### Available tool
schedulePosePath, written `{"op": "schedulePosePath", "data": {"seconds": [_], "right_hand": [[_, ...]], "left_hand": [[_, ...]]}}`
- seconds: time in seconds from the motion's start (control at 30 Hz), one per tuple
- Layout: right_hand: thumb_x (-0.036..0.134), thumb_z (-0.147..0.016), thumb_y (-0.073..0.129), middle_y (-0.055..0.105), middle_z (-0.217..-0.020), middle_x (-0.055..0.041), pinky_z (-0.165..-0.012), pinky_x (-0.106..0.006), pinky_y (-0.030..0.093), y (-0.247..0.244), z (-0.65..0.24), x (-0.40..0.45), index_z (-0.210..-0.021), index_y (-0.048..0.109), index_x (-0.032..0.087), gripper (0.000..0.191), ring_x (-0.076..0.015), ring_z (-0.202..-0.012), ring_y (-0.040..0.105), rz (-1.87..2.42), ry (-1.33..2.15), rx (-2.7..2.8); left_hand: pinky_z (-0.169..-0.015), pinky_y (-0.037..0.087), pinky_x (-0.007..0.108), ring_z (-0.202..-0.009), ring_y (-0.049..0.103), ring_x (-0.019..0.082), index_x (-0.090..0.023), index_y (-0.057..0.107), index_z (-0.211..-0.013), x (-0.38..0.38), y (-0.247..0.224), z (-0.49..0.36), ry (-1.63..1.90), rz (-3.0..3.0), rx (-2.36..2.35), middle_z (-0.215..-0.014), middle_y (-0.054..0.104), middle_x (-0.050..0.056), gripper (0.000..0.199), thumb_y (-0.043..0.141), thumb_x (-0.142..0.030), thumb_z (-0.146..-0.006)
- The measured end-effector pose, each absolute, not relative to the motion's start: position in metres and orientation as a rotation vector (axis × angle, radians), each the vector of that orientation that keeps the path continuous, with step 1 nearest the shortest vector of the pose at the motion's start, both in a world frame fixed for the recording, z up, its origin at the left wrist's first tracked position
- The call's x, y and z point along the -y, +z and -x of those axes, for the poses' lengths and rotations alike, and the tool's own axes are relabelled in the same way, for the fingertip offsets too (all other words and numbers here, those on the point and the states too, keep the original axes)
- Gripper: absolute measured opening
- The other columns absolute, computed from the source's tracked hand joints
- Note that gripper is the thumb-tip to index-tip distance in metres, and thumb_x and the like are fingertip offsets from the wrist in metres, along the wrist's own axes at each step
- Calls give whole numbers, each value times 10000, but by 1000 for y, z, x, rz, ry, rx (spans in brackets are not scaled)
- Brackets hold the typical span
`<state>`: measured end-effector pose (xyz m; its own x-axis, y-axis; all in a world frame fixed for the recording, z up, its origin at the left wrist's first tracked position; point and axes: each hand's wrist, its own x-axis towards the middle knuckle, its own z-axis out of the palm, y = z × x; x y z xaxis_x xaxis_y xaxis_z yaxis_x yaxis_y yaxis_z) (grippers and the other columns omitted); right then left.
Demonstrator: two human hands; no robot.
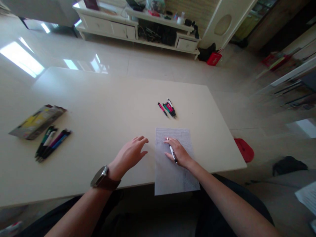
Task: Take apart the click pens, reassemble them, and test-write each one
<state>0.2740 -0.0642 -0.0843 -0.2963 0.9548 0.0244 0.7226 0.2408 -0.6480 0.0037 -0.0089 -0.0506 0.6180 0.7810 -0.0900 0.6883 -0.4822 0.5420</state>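
Pen held in right hand, finger contact unclear; left hand spread apart; paper illegible.

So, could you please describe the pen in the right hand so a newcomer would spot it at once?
On the white table, a paper sheet overhangs the near edge. Over it, the right hand holds a white-and-black pen. It alone is in a hand; the other pens lie in two groups.

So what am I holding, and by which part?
Your right hand holds a white pen; exactly where it's gripped, I can't tell. Your left hand holds nothing.
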Motion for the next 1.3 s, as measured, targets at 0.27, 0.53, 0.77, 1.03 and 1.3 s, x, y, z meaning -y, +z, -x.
{"op": "schedulePosePath", "data": {"seconds": [0.27,0.53,0.77,1.03,1.3], "right_hand": [[213,-888,643,675,-1146,-93,-1003,-400,451,-73,-259,74,-1094,679,202,209,-217,-1124,594,1371,916,2035],[214,-868,602,695,-859,-15,-732,-279,458,-69,-245,81,-1044,709,199,206,-157,-789,623,1502,1182,1663],[210,-775,673,649,-700,19,-635,-244,389,-83,-234,84,-715,639,185,73,-127,-663,563,1496,1163,1772],[155,-753,644,623,-676,23,-638,-244,365,-86,-234,82,-683,609,186,84,-126,-654,554,1520,1073,1872],[183,-773,637,603,-653,29,-620,-249,347,-88,-231,83,-655,593,188,126,-120,-628,521,1518,1091,1888]], "left_hand": [[-1125,349,530,-1426,342,349,-276,465,-1442,25,-70,-21,95,-2412,-1241,-1571,394,86,717,751,-377,-792],[-1135,299,589,-1450,277,417,-348,438,-1484,35,-72,-29,15,-2447,-1283,-1599,320,120,792,772,-443,-773],[-1154,263,600,-1468,233,425,-355,395,-1510,37,-77,-30,17,-2441,-1282,-1608,296,123,825,760,-469,-779],[-1174,199,620,-1494,142,444,-333,330,-1541,40,-83,-31,18,-2433,-1259,-1644,194,143,954,786,-529,-726],[-1169,207,620,-1487,163,450,-327,346,-1534,40,-83,-32,7,-2437,-1269,-1644,206,132,927,775,-530,-739]]}}
